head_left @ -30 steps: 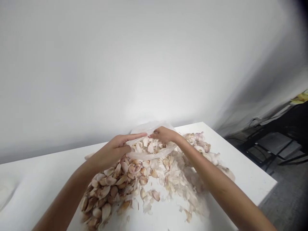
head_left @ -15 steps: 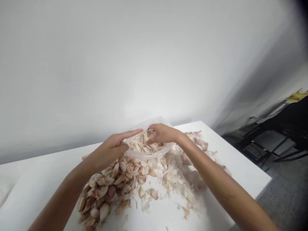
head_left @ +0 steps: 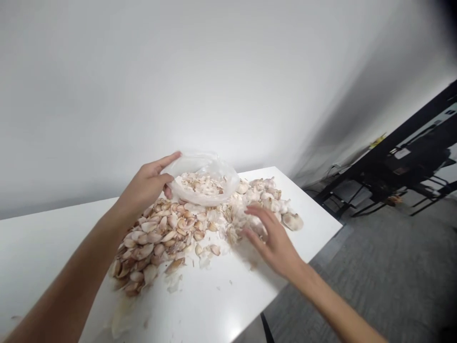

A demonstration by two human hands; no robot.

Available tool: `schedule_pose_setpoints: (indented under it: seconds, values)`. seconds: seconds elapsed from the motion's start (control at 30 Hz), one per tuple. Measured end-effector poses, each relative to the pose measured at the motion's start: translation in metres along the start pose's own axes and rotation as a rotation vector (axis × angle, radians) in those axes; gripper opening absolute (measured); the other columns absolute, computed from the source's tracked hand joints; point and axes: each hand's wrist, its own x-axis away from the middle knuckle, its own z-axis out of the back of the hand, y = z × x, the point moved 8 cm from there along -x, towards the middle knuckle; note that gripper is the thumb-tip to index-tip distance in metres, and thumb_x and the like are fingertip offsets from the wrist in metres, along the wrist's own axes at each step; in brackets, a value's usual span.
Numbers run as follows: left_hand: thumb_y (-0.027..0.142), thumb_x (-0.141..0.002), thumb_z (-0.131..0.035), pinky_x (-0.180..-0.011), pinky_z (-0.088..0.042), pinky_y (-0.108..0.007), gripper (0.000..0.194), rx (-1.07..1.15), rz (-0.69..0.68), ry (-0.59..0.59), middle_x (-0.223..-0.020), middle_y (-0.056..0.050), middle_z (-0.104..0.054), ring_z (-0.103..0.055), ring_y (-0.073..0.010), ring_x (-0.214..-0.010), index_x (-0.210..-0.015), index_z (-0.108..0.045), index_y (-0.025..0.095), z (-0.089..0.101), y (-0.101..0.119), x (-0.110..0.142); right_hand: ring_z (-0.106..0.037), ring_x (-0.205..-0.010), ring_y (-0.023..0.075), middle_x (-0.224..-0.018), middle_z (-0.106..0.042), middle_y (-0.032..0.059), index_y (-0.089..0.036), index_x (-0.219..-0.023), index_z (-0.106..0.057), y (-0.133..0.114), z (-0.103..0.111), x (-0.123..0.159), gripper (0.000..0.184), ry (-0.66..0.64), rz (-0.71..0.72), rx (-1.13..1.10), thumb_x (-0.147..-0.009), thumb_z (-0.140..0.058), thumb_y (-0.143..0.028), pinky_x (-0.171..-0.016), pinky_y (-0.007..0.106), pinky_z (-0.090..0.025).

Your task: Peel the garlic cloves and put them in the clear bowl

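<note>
A clear plastic bag [head_left: 228, 177] lies with its mouth spread, and papery garlic skins [head_left: 205, 183] fill its inside. My left hand [head_left: 148, 183] pinches the bag's left rim between thumb and fingers. Over the loose skins on the table [head_left: 237, 221], my right hand [head_left: 274, 243] hovers with thumb and fingers apart and nothing in them. Unpeeled garlic cloves [head_left: 160, 233] form a large heap below my left hand. Beyond my right hand sit several whole garlic bulbs [head_left: 266, 190].
The white table [head_left: 214, 305] backs onto a pale wall [head_left: 200, 85]. Its right edge drops to a grey floor [head_left: 357, 267]. Black furniture [head_left: 378, 186] with thin legs stands off to the right. A few cloves and skin scraps lie near the table's middle.
My right hand has come out of the bag and moved down and right to the loose skins. My left hand still holds the rim. The view has shifted to the right.
</note>
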Motion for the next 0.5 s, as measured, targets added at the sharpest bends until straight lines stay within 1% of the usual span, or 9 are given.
schedule_pose_setpoints:
  seconds: [0.03,0.07,0.1,0.13,0.17,0.23,0.33,0.43,0.5]
  values:
    - [0.016,-0.087,-0.058,-0.063,-0.052,-0.023,0.066,0.030,-0.022,0.017,-0.127,-0.008,-0.072,-0.054,-0.0067,-0.055,-0.152,-0.051,0.025,0.002,0.003,0.000,-0.042,-0.145,0.0315,-0.155,-0.048,0.0075,-0.033,-0.146,-0.048,0.007,-0.011,0.024,0.053,-0.044,-0.020,0.066,-0.098,-0.057,-0.052,-0.118,0.052,-0.041]
    - [0.015,-0.088,-0.058,-0.065,-0.054,-0.024,0.067,0.065,-0.034,0.025,-0.148,-0.010,-0.060,-0.055,-0.0060,-0.059,-0.154,-0.048,0.024,0.002,0.004,0.000,-0.034,-0.150,0.0337,-0.163,-0.036,0.0090,-0.031,-0.156,-0.035,0.013,-0.022,0.044,0.069,-0.090,-0.040,0.133,-0.096,-0.058,-0.056,-0.120,0.055,-0.038]
    - [0.014,-0.089,-0.057,-0.066,-0.056,-0.024,0.068,0.103,-0.042,0.029,-0.159,-0.012,-0.047,-0.057,-0.0062,-0.063,-0.155,-0.045,0.022,0.003,0.004,0.000,-0.025,-0.155,0.0362,-0.169,-0.025,0.0108,-0.029,-0.163,-0.020,0.017,-0.034,0.060,0.086,-0.121,-0.057,0.205,-0.093,-0.060,-0.061,-0.122,0.058,-0.034]
    - [0.013,-0.089,-0.057,-0.064,-0.057,-0.024,0.070,0.141,-0.051,0.037,-0.164,-0.013,-0.038,-0.058,-0.0072,-0.067,-0.156,-0.042,0.019,0.004,0.004,-0.001,-0.015,-0.157,0.0387,-0.171,-0.016,0.0124,-0.026,-0.165,-0.008,0.019,-0.045,0.069,0.099,-0.143,-0.060,0.266,-0.091,-0.060,-0.065,-0.123,0.061,-0.030]
    - [0.011,-0.088,-0.058,-0.062,-0.057,-0.024,0.071,0.175,-0.062,0.046,-0.166,-0.014,-0.034,-0.060,-0.0084,-0.071,-0.157,-0.040,0.018,0.006,0.003,-0.002,-0.007,-0.158,0.0399,-0.172,-0.008,0.0136,-0.023,-0.166,0.001,0.019,-0.055,0.074,0.106,-0.155,-0.064,0.313,-0.090,-0.060,-0.067,-0.124,0.063,-0.026]
    - [0.008,-0.086,-0.059,-0.060,-0.059,-0.023,0.073,0.247,-0.090,0.070,-0.169,-0.012,-0.029,-0.062,-0.0100,-0.076,-0.156,-0.042,0.018,0.011,0.000,-0.007,0.001,-0.158,0.0405,-0.172,0.000,0.0152,-0.020,-0.165,0.008,0.017,-0.074,0.073,0.109,-0.163,-0.072,0.356,-0.092,-0.055,-0.069,-0.125,0.065,-0.020]
    - [0.004,-0.082,-0.061,-0.063,-0.061,-0.024,0.074,0.377,-0.092,0.089,-0.170,-0.009,-0.026,-0.064,-0.0103,-0.078,-0.153,-0.047,0.021,0.018,-0.009,-0.013,0.003,-0.158,0.0385,-0.172,0.005,0.0145,-0.017,-0.165,0.008,0.012,-0.092,0.061,0.102,-0.161,-0.103,0.329,-0.096,-0.048,-0.068,-0.126,0.063,-0.017]
    - [0.002,-0.081,-0.063,-0.071,-0.063,-0.026,0.077,0.451,-0.079,0.115,-0.170,-0.008,-0.026,-0.066,-0.0113,-0.082,-0.153,-0.047,0.022,0.023,-0.013,-0.016,0.005,-0.158,0.0357,-0.172,0.008,0.0109,-0.020,-0.165,0.006,0.004,-0.101,0.052,0.094,-0.204,-0.106,0.240,-0.100,-0.046,-0.064,-0.127,0.060,-0.017]
    - [0.001,-0.080,-0.063,-0.077,-0.063,-0.027,0.079,0.476,-0.077,0.136,-0.170,-0.008,-0.026,-0.068,-0.0141,-0.091,-0.154,-0.046,0.021,0.025,-0.012,-0.015,0.006,-0.158,0.0338,-0.172,0.011,0.0090,-0.023,-0.165,0.006,0.001,-0.101,0.050,0.093,-0.253,-0.102,0.173,-0.100,-0.048,-0.062,-0.127,0.057,-0.019]
